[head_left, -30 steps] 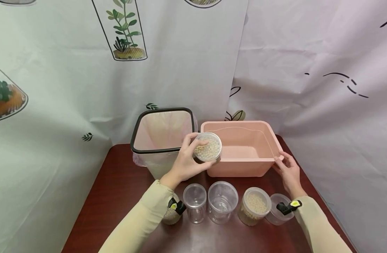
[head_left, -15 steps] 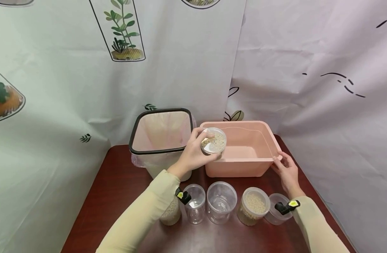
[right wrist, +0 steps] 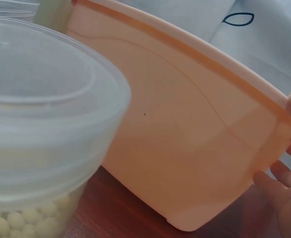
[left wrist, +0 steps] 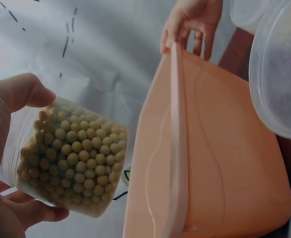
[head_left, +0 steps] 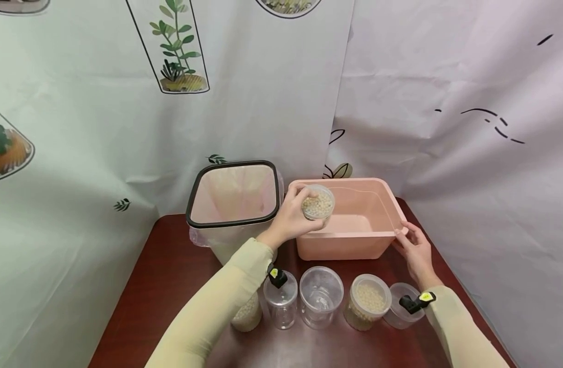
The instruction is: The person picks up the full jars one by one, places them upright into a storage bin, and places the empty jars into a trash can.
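A clear plastic jar of round pale-yellow beans (head_left: 318, 205) is held in my left hand (head_left: 290, 217), thumb on one side and fingers on the other. It overlaps the left part of a pink rectangular tub (head_left: 347, 248). In the left wrist view, the jar lies tilted on its side with beans (left wrist: 81, 158) filling much of it, beside the tub's rim (left wrist: 179, 148). My right hand (head_left: 417, 253) grips the tub's front right corner, thumb at the rim and fingers around the outside. The right wrist view shows these fingers (right wrist: 272, 186) against the tub wall.
A black-rimmed trash bin (head_left: 232, 223) with a liner stands left of the tub. In front is a row: a bean jar (head_left: 246, 317) partly behind my left sleeve, clear jars (head_left: 282, 309) (head_left: 320, 301), a lidded bean jar (head_left: 366, 304), and a low clear container (head_left: 398, 317).
My left hand has carried the bean jar rightward, from beside the trash bin's rim to over the left part of the tub. My right hand stays on the tub's corner.
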Demonstrator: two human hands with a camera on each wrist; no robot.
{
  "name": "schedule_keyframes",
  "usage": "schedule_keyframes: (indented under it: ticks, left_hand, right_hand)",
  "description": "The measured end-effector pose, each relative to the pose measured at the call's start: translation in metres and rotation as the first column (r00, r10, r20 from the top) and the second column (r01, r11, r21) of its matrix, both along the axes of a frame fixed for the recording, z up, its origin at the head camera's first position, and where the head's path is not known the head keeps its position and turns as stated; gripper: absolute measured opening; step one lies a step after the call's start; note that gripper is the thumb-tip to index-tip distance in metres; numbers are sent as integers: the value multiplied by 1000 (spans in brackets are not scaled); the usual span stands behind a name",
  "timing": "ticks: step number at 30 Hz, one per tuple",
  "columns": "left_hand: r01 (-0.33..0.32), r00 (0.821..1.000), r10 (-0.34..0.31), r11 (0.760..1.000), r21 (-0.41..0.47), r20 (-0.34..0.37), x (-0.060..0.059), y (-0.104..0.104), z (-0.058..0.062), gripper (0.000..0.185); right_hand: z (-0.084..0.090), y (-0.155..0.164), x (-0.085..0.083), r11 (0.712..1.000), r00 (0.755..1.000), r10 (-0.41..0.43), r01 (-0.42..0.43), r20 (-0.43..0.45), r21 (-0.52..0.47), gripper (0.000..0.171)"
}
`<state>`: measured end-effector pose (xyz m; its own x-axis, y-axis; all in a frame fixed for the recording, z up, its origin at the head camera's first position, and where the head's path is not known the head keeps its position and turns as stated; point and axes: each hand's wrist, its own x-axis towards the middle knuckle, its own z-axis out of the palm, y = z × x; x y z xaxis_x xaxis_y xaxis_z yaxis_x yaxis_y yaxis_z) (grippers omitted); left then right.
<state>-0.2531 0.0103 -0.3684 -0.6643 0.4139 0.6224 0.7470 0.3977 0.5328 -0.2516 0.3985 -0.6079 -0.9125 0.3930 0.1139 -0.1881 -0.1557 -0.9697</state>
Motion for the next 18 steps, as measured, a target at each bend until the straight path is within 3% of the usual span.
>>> schedule_keyframes:
  ticks: [10, 18]
  left_hand:
    - [-92, 981, 112, 987, -129, 157, -17, 12, 6, 50]
    - [-107, 964, 145, 979, -174, 223, -25, 17, 1, 48]
  right_hand:
    - [5, -5, 1, 1000, 1000, -21, 21, 22, 6, 56]
    - [5, -6, 5, 999, 1000, -21, 21, -1, 43, 54]
